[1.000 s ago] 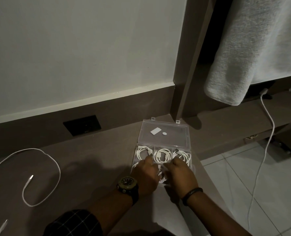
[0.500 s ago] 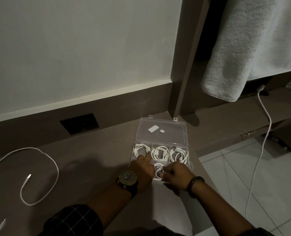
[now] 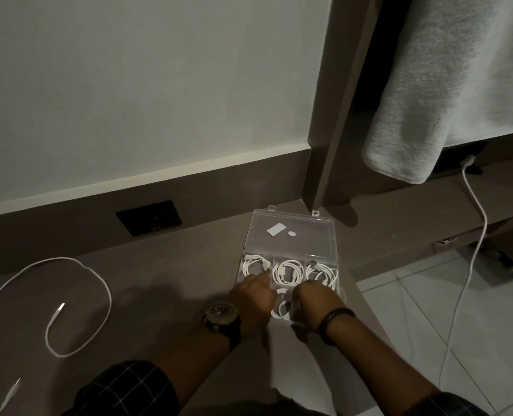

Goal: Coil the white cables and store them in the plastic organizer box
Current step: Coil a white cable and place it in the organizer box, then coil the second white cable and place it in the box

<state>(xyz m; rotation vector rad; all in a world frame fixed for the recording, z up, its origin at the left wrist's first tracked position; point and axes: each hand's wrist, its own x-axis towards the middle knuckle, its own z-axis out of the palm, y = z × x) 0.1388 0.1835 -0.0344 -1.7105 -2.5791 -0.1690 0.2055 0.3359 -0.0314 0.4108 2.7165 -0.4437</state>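
Note:
A clear plastic organizer box (image 3: 336,259) lies open on the brown counter, its lid (image 3: 294,235) folded back flat. Three far compartments each hold a coiled white cable (image 3: 288,270). Another coiled white cable (image 3: 282,307) sits in the near middle compartment, between my two hands. My left hand (image 3: 253,298) rests on the near left of the box, a finger pointing into the far left compartment. My right hand (image 3: 315,301) is bent over the near right of the box, fingers curled at the coil; its fingertips are hidden. A loose white cable (image 3: 99,283) lies uncoiled at the left.
A black wall socket (image 3: 148,217) sits in the dark skirting behind the counter. The counter edge (image 3: 366,307) drops to a tiled floor on the right. A grey towel (image 3: 447,85) hangs at upper right, and another white cable (image 3: 471,256) trails down to the floor.
Both hands have shifted slightly; the coil in the near middle compartment shows more between them. My left finger now points at the far left compartment.

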